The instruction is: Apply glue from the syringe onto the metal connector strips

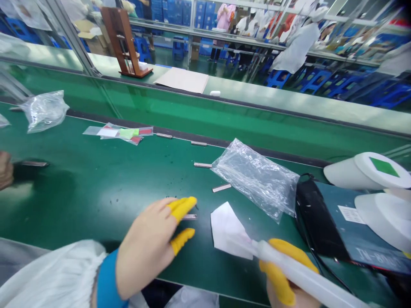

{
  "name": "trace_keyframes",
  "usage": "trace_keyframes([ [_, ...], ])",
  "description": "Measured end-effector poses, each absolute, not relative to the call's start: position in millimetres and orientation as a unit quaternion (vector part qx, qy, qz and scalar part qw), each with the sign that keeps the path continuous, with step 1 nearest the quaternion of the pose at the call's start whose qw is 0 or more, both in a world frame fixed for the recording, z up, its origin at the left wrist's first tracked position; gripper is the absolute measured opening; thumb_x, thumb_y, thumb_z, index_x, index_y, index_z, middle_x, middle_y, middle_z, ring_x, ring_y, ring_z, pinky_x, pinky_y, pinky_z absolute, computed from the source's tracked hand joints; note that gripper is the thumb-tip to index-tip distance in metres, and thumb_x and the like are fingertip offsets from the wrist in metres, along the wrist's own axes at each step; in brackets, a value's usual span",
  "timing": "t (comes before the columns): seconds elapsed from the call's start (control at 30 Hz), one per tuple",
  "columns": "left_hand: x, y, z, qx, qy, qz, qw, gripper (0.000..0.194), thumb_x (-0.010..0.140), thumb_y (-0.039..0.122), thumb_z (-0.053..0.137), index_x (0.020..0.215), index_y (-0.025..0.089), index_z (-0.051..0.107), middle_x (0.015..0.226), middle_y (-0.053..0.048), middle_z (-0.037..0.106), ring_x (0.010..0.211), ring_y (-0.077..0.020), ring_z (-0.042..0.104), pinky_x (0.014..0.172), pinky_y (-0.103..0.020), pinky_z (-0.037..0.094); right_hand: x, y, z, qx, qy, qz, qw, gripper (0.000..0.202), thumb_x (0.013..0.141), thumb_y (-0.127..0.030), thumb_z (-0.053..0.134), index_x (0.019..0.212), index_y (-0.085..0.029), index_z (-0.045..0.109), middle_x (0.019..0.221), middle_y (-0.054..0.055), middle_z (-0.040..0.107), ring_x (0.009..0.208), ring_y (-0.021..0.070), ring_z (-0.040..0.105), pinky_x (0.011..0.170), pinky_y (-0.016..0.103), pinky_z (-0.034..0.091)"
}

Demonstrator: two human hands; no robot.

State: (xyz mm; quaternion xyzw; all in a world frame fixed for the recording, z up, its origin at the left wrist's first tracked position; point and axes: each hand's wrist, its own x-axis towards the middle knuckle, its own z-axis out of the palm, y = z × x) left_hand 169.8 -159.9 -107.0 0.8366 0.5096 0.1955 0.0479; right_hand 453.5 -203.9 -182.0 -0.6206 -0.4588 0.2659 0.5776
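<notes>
My left hand (154,244), with yellow finger cots on the thumb and fingers, is open over the green bench. A small narrow strip (189,217) lies between its parted thumb and fingers, partly hidden by them. My right hand (285,273), also in yellow finger cots, is closed around a long white dispensing syringe (298,269). The syringe's nozzle points left, over a creased piece of white paper (227,229). Similar strips lie farther back, among them a pinkish strip (221,188) and another strip (203,165) beside a clear plastic bag (257,175).
A dark box-shaped device (340,226) with a cable stands at right, near a white tub (362,171). Labelled plastic sleeves (118,132) and a crumpled bag (45,109) lie at the back left. Another person's hand (4,170) is at the left edge.
</notes>
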Motion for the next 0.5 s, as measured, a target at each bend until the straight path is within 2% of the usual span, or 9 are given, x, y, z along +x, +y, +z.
trace_keyframes([
  [0.1, 152, -172, -127, 0.795, 0.549, 0.248, 0.065, 0.038, 0.093, 0.039, 0.051, 0.125, 0.02, 0.052, 0.114, -0.007, 0.068, 0.106, -0.0251, 0.062, 0.086, -0.042, 0.057, 421, -199, -177, -0.595, -0.473, 0.321, 0.565, 0.036, 0.061, -0.04, 0.082, 0.087, -0.022, 0.064, 0.079, 0.003, 0.065, 0.053, 0.0157, 0.058, 0.048, 0.027, 0.051],
  [0.2, 158, -179, -150, 0.773, 0.558, 0.282, 0.104, 0.038, 0.089, 0.033, 0.06, 0.124, 0.02, 0.053, 0.12, -0.007, 0.065, 0.112, -0.026, 0.059, 0.092, -0.046, 0.055, 384, -180, -161, -0.584, -0.464, 0.318, 0.585, 0.035, 0.067, -0.046, 0.078, 0.089, -0.023, 0.063, 0.08, 0.002, 0.062, 0.052, 0.0127, 0.054, 0.048, 0.025, 0.05],
  [0.33, 176, -170, -163, 0.749, 0.571, 0.304, 0.141, 0.046, 0.078, 0.021, 0.073, 0.121, 0.018, 0.057, 0.121, -0.01, 0.064, 0.114, -0.03, 0.056, 0.093, -0.053, 0.053, 357, -148, -152, -0.519, -0.494, 0.286, 0.636, 0.03, 0.08, -0.05, 0.064, 0.075, -0.021, 0.059, 0.065, -0.001, 0.054, 0.048, 0.0111, 0.05, 0.044, 0.024, 0.045],
  [0.4, 182, -164, -162, 0.742, 0.571, 0.313, 0.158, 0.038, 0.075, 0.016, 0.074, 0.111, 0.02, 0.065, 0.119, -0.009, 0.065, 0.112, -0.0307, 0.057, 0.092, -0.055, 0.053, 352, -140, -157, -0.519, -0.509, 0.253, 0.638, 0.029, 0.081, -0.045, 0.064, 0.069, -0.02, 0.057, 0.061, -0.003, 0.051, 0.046, 0.01, 0.048, 0.045, 0.023, 0.043],
  [0.5, 185, -162, -155, 0.728, 0.565, 0.335, 0.194, 0.021, 0.075, 0.012, 0.073, 0.092, 0.023, 0.071, 0.115, -0.006, 0.067, 0.108, -0.0288, 0.058, 0.091, -0.053, 0.054, 354, -142, -169, -0.529, -0.526, 0.221, 0.628, 0.024, 0.079, -0.041, 0.068, 0.072, -0.019, 0.059, 0.069, 0.0, 0.055, 0.056, 0.0126, 0.054, 0.053, 0.026, 0.047],
])
